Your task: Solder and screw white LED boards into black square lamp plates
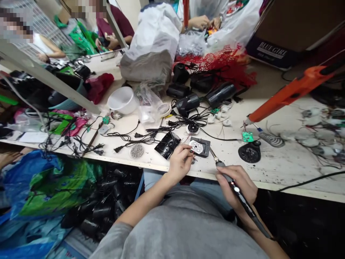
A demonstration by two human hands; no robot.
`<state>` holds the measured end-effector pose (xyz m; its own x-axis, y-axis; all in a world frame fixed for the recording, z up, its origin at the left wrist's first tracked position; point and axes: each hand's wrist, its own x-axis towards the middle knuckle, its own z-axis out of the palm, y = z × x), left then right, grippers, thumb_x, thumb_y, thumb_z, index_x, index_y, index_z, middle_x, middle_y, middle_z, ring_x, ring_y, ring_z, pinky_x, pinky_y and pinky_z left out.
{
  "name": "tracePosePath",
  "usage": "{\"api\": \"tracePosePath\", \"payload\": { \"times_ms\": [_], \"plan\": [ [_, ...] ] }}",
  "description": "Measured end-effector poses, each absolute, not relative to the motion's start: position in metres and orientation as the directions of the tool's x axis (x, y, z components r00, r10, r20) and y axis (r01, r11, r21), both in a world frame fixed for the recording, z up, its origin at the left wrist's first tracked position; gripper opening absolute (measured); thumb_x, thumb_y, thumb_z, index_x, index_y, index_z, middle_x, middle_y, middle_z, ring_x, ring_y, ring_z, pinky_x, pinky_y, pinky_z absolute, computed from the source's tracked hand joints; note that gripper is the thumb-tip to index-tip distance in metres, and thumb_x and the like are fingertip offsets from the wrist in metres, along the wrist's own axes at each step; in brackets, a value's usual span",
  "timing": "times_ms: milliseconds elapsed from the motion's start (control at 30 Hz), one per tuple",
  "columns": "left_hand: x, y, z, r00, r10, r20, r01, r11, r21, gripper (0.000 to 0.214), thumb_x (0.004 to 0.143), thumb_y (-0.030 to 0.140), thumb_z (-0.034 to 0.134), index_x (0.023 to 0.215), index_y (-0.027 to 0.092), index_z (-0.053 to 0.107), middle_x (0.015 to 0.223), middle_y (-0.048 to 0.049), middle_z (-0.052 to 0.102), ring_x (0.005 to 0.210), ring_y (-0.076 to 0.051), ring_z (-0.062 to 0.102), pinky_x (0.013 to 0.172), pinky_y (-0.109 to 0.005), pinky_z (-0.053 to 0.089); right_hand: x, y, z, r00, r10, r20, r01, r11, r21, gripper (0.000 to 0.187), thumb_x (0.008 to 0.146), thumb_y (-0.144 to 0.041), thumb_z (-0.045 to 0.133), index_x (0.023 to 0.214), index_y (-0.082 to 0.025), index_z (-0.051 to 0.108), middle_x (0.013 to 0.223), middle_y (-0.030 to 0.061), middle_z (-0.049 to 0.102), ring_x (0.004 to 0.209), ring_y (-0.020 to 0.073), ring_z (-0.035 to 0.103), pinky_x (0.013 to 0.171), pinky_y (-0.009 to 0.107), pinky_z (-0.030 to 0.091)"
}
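In my right hand [238,185] is a soldering iron [234,187], its tip pointing up and left toward a black rectangular fixture [206,146]. A pale plate with several holes [196,146] sits in that fixture. My left hand [181,161] is at the plate's left edge, thumb and fingers pinched together; what is between them is too small to name. Left of this hand lies a curved black plastic housing [167,144]. Just behind the fixture is a small round black-and-white part with thin wires [193,128].
An orange electric screwdriver [288,95] hangs at the right above a green circuit board [247,136], a black round base [249,151] and a coiled iron stand [272,139]. Black cords [151,135], a round metal wool pad [137,151] and a white bowl [122,100] lie leftward. Co-workers sit opposite.
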<state>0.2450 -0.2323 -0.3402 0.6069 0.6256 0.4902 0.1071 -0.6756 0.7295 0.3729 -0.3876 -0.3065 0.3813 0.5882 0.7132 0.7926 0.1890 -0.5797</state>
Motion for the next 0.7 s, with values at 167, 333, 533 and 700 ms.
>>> {"api": "tracePosePath", "payload": {
  "times_ms": [167,333,533,700],
  "plan": [
    [0.2432,-0.2321,-0.3417,0.634,0.549,0.544,0.165,-0.784,0.598,0.012,0.089,0.009,0.061,0.082,0.019,0.064,0.102,-0.0084,0.069,0.097,-0.019,0.068,0.085,-0.035,0.058,0.3696,-0.3915,-0.3097,0.401,0.645,0.651,0.717,0.222,-0.661,0.023,0.09,-0.007,0.064,0.107,-0.022,0.069,0.085,0.0033,0.07,0.071,0.0153,0.066,0.059,0.027,0.056],
    [0.2434,-0.233,-0.3417,0.641,0.564,0.521,0.178,-0.769,0.614,0.012,0.089,0.01,0.06,0.081,0.019,0.063,0.104,-0.0094,0.067,0.098,-0.02,0.067,0.085,-0.035,0.057,0.3672,-0.3939,-0.3089,0.362,0.723,0.589,0.701,0.206,-0.683,0.026,0.088,-0.003,0.065,0.106,-0.021,0.068,0.084,0.0024,0.07,0.071,0.0135,0.067,0.064,0.025,0.056],
    [0.2414,-0.2313,-0.3401,0.659,0.578,0.481,0.158,-0.732,0.663,0.011,0.088,0.009,0.063,0.082,0.018,0.063,0.106,-0.0095,0.067,0.101,-0.02,0.068,0.087,-0.035,0.057,0.3652,-0.3879,-0.3057,0.345,0.752,0.562,0.704,0.189,-0.685,0.026,0.088,-0.002,0.064,0.107,-0.02,0.067,0.085,0.0032,0.07,0.073,0.0144,0.068,0.065,0.026,0.056],
    [0.2413,-0.2307,-0.341,0.661,0.576,0.482,0.162,-0.736,0.657,0.011,0.088,0.009,0.063,0.083,0.019,0.063,0.105,-0.0091,0.067,0.101,-0.02,0.067,0.087,-0.035,0.057,0.3679,-0.397,-0.302,0.371,0.683,0.63,0.742,0.19,-0.643,0.023,0.087,-0.005,0.066,0.105,-0.02,0.07,0.081,0.0022,0.07,0.068,0.0146,0.067,0.061,0.027,0.055]
  ]
}}
